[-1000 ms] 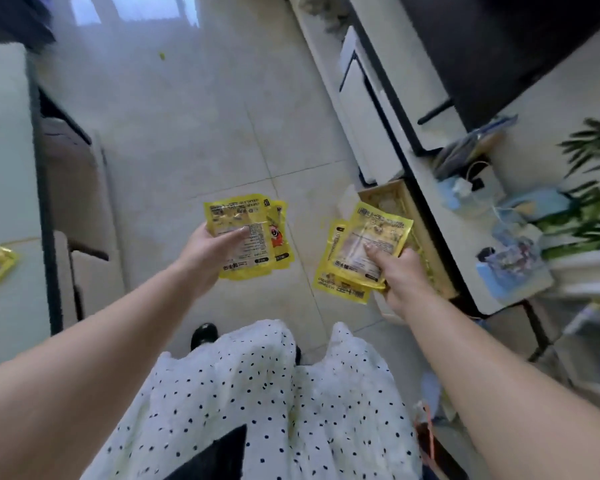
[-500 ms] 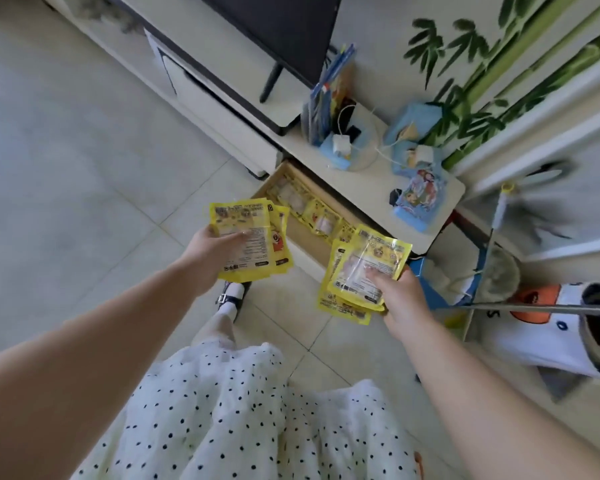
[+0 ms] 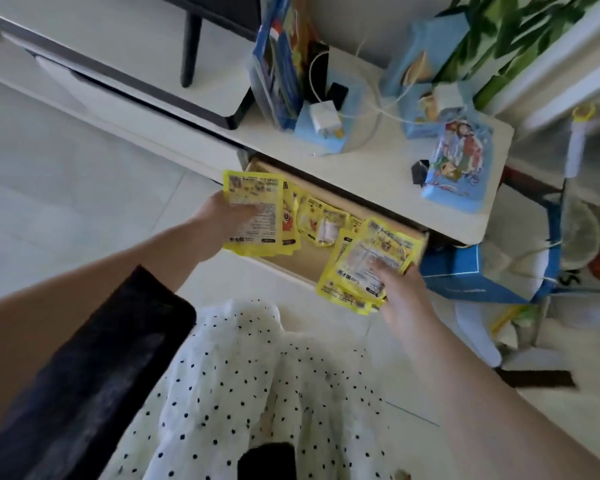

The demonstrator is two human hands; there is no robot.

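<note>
I've closed in since a moment ago. My left hand (image 3: 219, 216) grips one yellow packet stack (image 3: 253, 206) and my right hand (image 3: 404, 292) the other packet stack (image 3: 361, 265), fingers curled round them. Both are now over the open drawer (image 3: 284, 268) mid-frame, ready to drop.

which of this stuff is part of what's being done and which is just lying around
In hand: left hand, left stack of yellow packets, right hand, right stack of yellow packets, open drawer, loose packets inside it.
Lying about: white charger, cartoon pouch, blue box on the floor.
</note>
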